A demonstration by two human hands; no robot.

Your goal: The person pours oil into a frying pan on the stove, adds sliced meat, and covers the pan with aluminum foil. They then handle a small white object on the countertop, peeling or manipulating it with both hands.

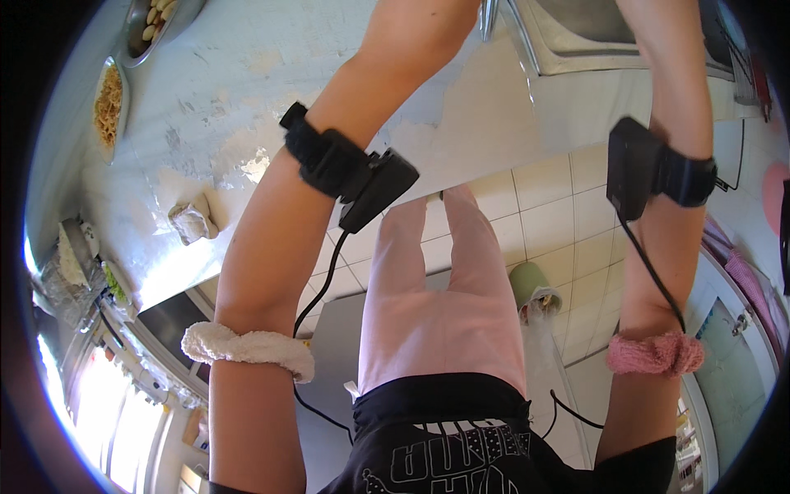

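Note:
Both my hands are out of view beyond the top edge; only the forearms show. My left forearm reaches over the worn, pale countertop [247, 86] towards a metal tube [488, 18] beside the sink. My right forearm crosses the rim of the stainless steel sink [558, 66], whose basin is cut off by the top edge. What either hand holds or touches cannot be seen. A black strapped device [379, 185] sits on the left forearm, and a similar one [632, 170] on the right, each with a cable.
At the far left stand a metal bowl [137, 58] of pale oval pieces and a dish of shredded food [108, 108]. A crumpled cloth [194, 220] lies near the counter's front edge. On the tiled floor is a green bin [524, 278]. A door [737, 370] is at right.

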